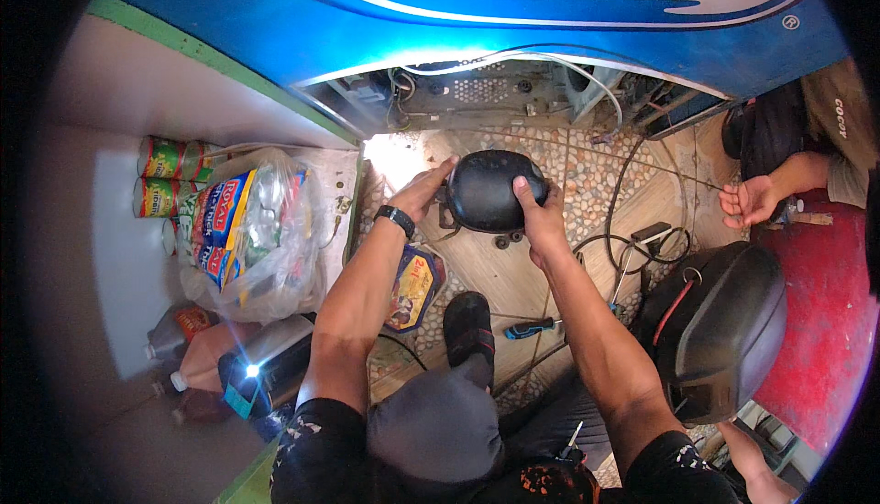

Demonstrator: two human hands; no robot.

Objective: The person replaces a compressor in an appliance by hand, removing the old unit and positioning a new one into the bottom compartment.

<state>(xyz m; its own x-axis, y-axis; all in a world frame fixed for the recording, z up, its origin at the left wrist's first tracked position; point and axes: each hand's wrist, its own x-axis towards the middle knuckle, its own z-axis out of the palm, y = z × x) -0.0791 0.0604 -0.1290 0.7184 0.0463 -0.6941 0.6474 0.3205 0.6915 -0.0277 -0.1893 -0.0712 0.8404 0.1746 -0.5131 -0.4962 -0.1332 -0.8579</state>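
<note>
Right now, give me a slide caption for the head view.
Left hand and right hand hold a rounded black unit before a blue cabinet with an open base.

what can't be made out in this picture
In the head view:
Floor-facing side of the rounded, glossy black unit between left hand and right hand: hidden by its own body.
Blue-and-white panel's top: cut off by upper edge.
Crinkled clear plastic bag's deeper contents: hidden by folds and glare.
Anything in the co-worker's bare hand: too small.
</note>
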